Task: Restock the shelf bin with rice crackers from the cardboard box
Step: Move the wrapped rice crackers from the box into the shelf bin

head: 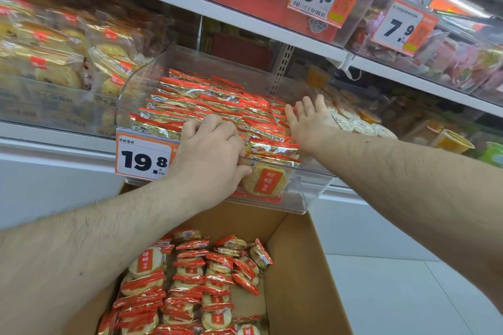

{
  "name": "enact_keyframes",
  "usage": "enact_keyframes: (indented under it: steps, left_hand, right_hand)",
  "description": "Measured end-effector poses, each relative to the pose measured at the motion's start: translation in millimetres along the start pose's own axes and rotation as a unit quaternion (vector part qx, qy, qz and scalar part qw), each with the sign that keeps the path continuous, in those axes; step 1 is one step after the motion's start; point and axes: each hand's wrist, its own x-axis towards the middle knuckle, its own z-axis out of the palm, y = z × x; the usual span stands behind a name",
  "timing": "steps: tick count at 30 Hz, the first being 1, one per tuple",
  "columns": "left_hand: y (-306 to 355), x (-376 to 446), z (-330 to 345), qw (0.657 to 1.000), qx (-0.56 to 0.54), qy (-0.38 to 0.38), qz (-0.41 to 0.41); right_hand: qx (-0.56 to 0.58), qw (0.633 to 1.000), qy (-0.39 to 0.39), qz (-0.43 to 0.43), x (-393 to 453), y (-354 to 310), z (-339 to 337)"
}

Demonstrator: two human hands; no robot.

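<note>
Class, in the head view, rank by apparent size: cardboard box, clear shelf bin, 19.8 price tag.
1. cardboard box, though nearness to the camera enlarges it
2. clear shelf bin
3. 19.8 price tag

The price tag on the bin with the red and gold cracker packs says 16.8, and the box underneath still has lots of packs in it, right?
Not quite. The price tag on the clear bin of rice cracker packs reads 19.8, as the head view shows; 16.8 is on the shelf above. The cardboard box underneath does still hold many packs.
</note>
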Motion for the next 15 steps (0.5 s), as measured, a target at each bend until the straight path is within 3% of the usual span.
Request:
enact_keyframes:
  steps: [6, 9, 12, 15]
  left_hand:
    - [1, 0, -2, 1.0, -0.013, -0.002, -0.005]
    - [1, 0, -2, 1.0, -0.017, -0.001, -0.011]
    - [1, 0, -1, 0.999, -0.04, 0.023, -0.021]
    - [1, -4, -2, 0.994, -0.072, 0.077, -0.016]
  right_hand:
    - [0.007, 0.997, -0.002, 0.076, -4, -1, -4]
    - [0.023, 0.997, 0.006, 0.074, -3, 6, -8]
    - [0.105, 0.993, 0.005, 0.054, -13, 19, -15]
    - [0.231, 0.967, 0.076, 0.069, -39, 25, -23]
